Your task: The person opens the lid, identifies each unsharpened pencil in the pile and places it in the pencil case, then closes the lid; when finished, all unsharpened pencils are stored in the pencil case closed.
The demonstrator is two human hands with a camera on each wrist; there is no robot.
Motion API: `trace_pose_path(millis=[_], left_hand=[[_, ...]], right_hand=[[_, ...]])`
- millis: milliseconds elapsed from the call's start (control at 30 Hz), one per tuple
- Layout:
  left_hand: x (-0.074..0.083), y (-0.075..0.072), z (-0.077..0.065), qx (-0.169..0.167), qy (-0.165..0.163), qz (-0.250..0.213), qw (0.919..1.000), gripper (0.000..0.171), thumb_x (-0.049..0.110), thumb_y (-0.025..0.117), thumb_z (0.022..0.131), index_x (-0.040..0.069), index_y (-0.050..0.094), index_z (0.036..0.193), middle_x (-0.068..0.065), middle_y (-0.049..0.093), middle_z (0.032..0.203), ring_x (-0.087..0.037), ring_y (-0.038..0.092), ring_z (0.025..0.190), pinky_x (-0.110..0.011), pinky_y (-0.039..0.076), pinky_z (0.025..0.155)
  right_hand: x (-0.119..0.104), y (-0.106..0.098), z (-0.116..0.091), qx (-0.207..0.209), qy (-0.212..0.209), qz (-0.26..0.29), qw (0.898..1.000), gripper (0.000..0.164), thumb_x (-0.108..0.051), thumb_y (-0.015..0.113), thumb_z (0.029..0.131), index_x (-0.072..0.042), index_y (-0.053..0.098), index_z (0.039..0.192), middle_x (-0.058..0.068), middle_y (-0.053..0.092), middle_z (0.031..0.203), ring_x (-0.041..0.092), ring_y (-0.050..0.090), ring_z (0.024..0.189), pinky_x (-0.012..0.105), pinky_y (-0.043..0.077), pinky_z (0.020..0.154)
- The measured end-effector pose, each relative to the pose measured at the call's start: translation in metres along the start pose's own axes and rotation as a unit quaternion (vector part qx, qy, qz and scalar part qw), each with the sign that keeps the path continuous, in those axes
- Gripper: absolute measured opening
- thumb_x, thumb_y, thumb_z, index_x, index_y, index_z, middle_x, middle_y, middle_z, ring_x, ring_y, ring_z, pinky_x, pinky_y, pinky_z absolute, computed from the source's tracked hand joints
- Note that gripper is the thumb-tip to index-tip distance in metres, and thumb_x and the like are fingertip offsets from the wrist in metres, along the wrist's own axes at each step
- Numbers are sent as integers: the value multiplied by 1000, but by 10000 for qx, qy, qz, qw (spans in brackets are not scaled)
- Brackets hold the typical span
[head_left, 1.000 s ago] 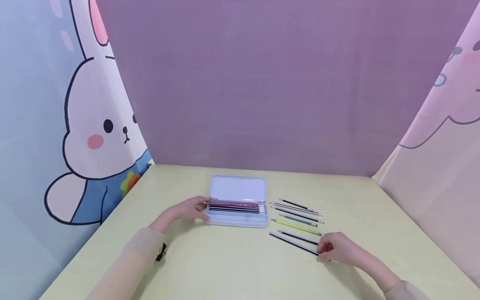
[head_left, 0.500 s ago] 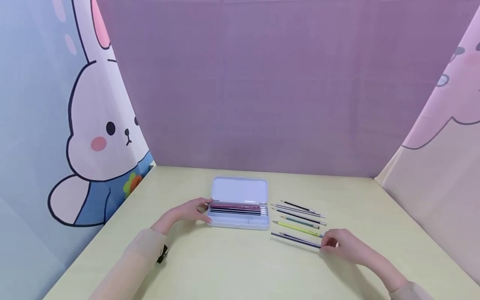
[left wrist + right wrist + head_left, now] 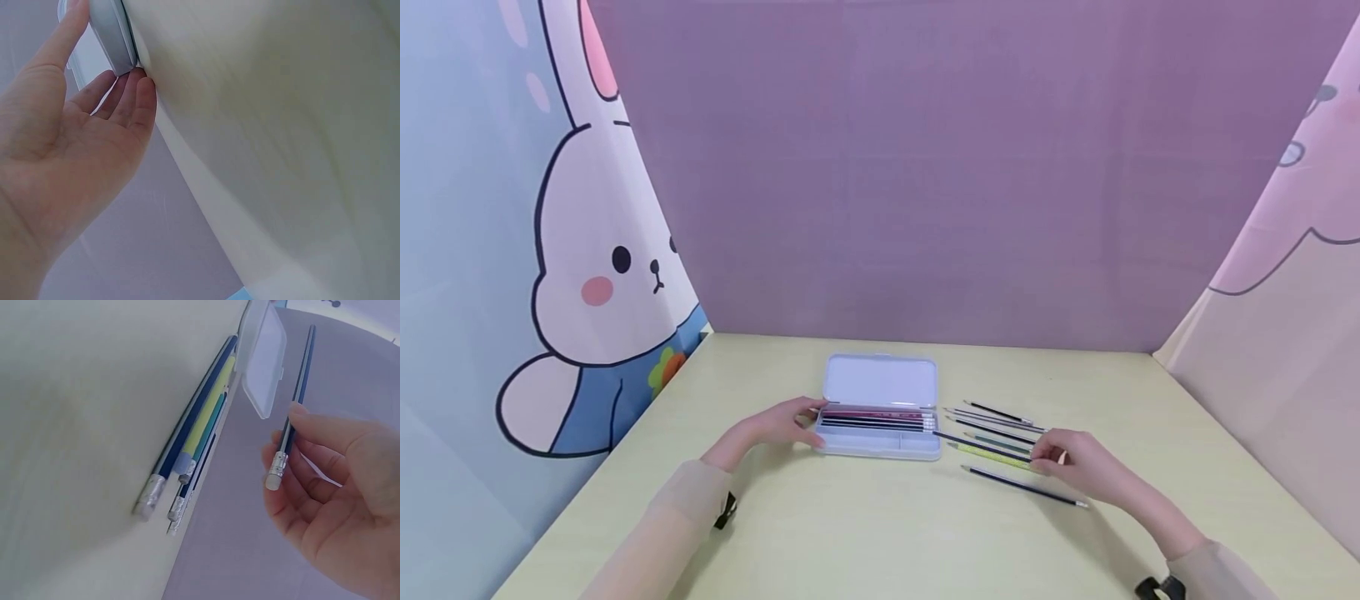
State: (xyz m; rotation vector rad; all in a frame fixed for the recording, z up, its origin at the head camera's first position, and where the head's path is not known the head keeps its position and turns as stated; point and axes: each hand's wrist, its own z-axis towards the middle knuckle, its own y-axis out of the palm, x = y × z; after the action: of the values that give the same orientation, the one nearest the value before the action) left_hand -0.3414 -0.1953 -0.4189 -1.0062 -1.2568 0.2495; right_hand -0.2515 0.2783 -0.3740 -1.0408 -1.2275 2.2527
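An open white pencil case (image 3: 865,453) lies on the table, lid tilted back, with several pencils (image 3: 872,422) side by side in its rear compartment. Thumb at the front edge and fingers at the back, my left hand (image 3: 778,422) grips its left end; the left wrist view shows the fingertips against the case's corner. My right hand (image 3: 337,494) pinches a dark striped pencil (image 3: 302,375) between thumb and fingers near its white eraser. In the head view this pencil is held over the loose ones, its far tip at the case's right edge.
Right of the case lie several loose pencils, among them a yellow one (image 3: 209,409) and a teal one (image 3: 206,434). One dark pencil (image 3: 1022,484) rests nearer the front. A purple curtain (image 3: 925,183) closes off the table's back edge.
My right hand has lifted the front striped pencil off the table and carried it away from me and slightly left, toward the case. My left hand stays on the case.
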Motion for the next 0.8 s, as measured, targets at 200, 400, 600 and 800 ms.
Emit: trace_pose_path(millis=[200, 400, 600, 800], left_hand=[[0, -1, -1, 14, -1, -38, 10000, 79, 31, 77, 77, 0, 40, 140, -19, 46, 138, -35, 48, 121, -49, 39, 103], [-1, -1, 0, 7, 58, -6, 10000, 78, 31, 76, 78, 0, 40, 140, -19, 45, 139, -36, 48, 122, -49, 40, 104], [-1, 0, 0, 7, 25, -33, 10000, 78, 30, 76, 78, 1, 40, 140, -19, 46, 139, -35, 48, 122, -48, 40, 104], [1, 0, -1, -13, -105, -64, 9999, 78, 31, 76, 78, 3, 40, 141, -18, 45, 139, -35, 47, 123, -50, 38, 105]], right_hand=[[-2, -2, 14, -55, 190, -175, 9997, 5, -13, 68, 85, -12, 64, 83, -4, 61, 73, -3, 51, 65, 18, 45, 53], [-5, -1, 30, -202, 333, -210, 9990, 5, -16, 65, 88, -12, 64, 85, -6, 60, 77, -1, 51, 68, 19, 45, 55], [-5, 6, 45, -195, 441, -247, 9985, 7, -18, 65, 88, -11, 65, 85, -5, 62, 78, 0, 52, 67, 19, 46, 55], [-6, 14, 59, -234, 408, -228, 9986, 9, -18, 65, 88, -9, 65, 86, -7, 61, 78, 0, 53, 68, 19, 48, 58]])
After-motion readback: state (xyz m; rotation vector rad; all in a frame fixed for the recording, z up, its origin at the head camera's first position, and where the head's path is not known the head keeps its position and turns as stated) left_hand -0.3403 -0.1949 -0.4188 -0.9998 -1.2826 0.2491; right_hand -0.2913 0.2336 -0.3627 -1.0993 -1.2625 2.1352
